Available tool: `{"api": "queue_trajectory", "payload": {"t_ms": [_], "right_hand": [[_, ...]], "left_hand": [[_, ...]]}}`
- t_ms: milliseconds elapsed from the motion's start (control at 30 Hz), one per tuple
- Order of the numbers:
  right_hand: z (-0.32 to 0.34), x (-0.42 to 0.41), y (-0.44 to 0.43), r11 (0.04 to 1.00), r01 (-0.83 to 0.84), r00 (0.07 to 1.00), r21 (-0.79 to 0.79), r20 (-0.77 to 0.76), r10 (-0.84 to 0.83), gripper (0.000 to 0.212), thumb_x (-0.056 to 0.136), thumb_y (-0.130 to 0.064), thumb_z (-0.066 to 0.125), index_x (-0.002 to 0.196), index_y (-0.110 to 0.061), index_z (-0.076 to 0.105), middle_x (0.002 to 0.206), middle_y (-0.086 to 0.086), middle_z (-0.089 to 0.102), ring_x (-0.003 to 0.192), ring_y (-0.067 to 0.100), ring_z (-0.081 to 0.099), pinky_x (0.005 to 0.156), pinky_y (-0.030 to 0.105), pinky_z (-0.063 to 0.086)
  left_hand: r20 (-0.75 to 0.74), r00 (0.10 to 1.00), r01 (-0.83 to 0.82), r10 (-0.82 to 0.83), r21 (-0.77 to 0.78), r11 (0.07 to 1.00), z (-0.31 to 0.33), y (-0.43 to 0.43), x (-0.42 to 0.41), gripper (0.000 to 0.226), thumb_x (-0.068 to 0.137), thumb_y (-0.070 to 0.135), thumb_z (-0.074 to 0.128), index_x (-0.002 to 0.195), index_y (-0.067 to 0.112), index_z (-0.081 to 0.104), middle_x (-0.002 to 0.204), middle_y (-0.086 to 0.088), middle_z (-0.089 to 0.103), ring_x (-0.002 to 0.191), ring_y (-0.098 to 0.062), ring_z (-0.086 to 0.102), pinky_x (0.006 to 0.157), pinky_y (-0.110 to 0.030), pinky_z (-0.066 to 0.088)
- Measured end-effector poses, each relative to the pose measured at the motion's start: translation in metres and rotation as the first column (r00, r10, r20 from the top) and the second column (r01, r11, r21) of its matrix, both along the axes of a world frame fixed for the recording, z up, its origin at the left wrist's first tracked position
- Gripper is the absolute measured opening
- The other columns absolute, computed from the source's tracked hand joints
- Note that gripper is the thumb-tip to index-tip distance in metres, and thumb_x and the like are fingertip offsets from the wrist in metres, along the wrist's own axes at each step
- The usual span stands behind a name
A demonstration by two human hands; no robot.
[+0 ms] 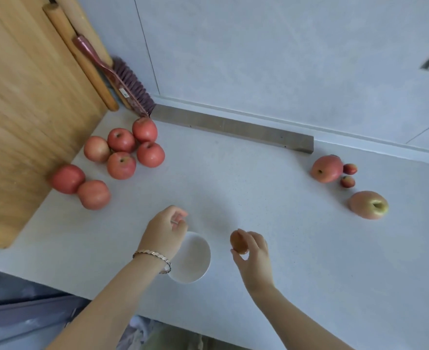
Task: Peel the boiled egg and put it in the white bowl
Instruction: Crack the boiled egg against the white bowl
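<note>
My right hand point(252, 256) has the boiled egg point(238, 242) in a light fingertip grip: thumb under its near end, fingers curled over its right side, the brown shell showing whole on the side facing me, and the egg held up off the worktop point(271, 198). The grip is only as wide as the egg itself, with the palm well clear of it. My left hand point(166, 229) sits just to the left of that, loosely curled with the fingertips drawn in toward the thumb; I cannot tell whether anything is pinched between them. It hangs over the far left rim of the white bowl point(195, 258), and my wrist with its bracelet point(153, 257) crosses the bowl's left edge. The bowl lies between my two hands, nearer the left one, just left of and below the egg, and the part of its inside that shows is bare. Beyond my left hand, further out on the worktop, lies a cluster of red apples point(130, 150) against a wooden board point(26, 117). Well off to the right of my egg grip, a yellowish apple point(368, 204) lies on its side.
</note>
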State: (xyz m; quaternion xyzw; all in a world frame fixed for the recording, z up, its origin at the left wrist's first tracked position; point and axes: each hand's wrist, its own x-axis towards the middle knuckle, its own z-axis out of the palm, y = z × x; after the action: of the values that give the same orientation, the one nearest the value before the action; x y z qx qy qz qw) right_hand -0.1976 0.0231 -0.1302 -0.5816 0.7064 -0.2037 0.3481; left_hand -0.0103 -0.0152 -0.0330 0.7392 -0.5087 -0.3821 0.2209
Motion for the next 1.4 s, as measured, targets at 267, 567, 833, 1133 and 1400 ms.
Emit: {"api": "queue_trajectory", "payload": {"t_ms": [267, 567, 833, 1133, 1400], "right_hand": [[-0.005, -0.006, 0.008, 0.998, 0.007, 1.0, 0.059, 0.0, -0.007, 0.048, 0.082, -0.011, 0.063, 0.128, -0.018, 0.05, 0.127, 0.005, 0.046, 0.115, 0.019, 0.046, 0.091, 0.02, 0.039], [-0.004, -0.009, 0.014, 0.989, 0.071, 0.997, 0.134, 0.026, -0.075, 0.051, 0.082, -0.016, 0.062, 0.131, -0.019, 0.045, 0.118, 0.004, 0.054, 0.106, 0.021, 0.054, 0.084, 0.022, 0.043], [-0.002, -0.015, 0.015, 0.983, 0.151, 0.982, 0.101, 0.096, -0.161, 0.025, 0.092, -0.012, 0.043, 0.106, -0.021, 0.062, 0.125, 0.007, 0.046, 0.091, 0.015, 0.051, 0.081, 0.021, 0.037], [0.0, -0.012, 0.004, 0.988, 0.121, 0.99, 0.101, -0.082, -0.113, 0.047, 0.082, -0.017, 0.063, 0.127, -0.016, 0.048, 0.125, 0.004, 0.047, 0.095, 0.022, 0.059, 0.077, 0.022, 0.045], [0.003, -0.004, 0.007, 0.998, 0.039, 0.999, 0.056, -0.024, -0.038, 0.04, 0.08, -0.015, 0.067, 0.119, -0.016, 0.057, 0.106, 0.005, 0.057, 0.08, 0.015, 0.056, 0.076, 0.019, 0.045]], "left_hand": [[0.016, 0.998, 0.061, -0.06, -0.005, 0.998, 0.004, 0.004, 0.003, 0.016, 0.086, 0.011, 0.048, 0.089, 0.023, 0.058, 0.099, -0.002, 0.063, 0.078, -0.01, 0.057, 0.057, -0.01, 0.041], [0.025, 0.991, 0.135, -0.134, -0.039, 0.99, 0.007, 0.01, 0.023, 0.018, 0.086, 0.01, 0.05, 0.084, 0.027, 0.056, 0.093, 0.002, 0.062, 0.085, -0.016, 0.058, 0.067, -0.008, 0.036], [0.004, 0.99, 0.144, -0.144, -0.042, 0.989, 0.004, 0.011, 0.027, 0.017, 0.086, 0.01, 0.049, 0.086, 0.025, 0.057, 0.094, 0.002, 0.062, 0.079, -0.011, 0.055, 0.064, -0.01, 0.037], [-0.013, 0.99, 0.142, -0.142, -0.047, 0.989, 0.002, 0.012, 0.027, 0.017, 0.086, 0.01, 0.05, 0.085, 0.025, 0.058, 0.092, 0.005, 0.061, 0.079, -0.008, 0.055, 0.064, -0.008, 0.035], [-0.041, 0.991, 0.124, -0.126, -0.063, 0.99, 0.001, 0.012, 0.033, 0.03, 0.085, 0.007, 0.051, 0.072, 0.034, 0.052, 0.082, 0.014, 0.058, 0.077, -0.008, 0.056, 0.065, -0.007, 0.036]]}}
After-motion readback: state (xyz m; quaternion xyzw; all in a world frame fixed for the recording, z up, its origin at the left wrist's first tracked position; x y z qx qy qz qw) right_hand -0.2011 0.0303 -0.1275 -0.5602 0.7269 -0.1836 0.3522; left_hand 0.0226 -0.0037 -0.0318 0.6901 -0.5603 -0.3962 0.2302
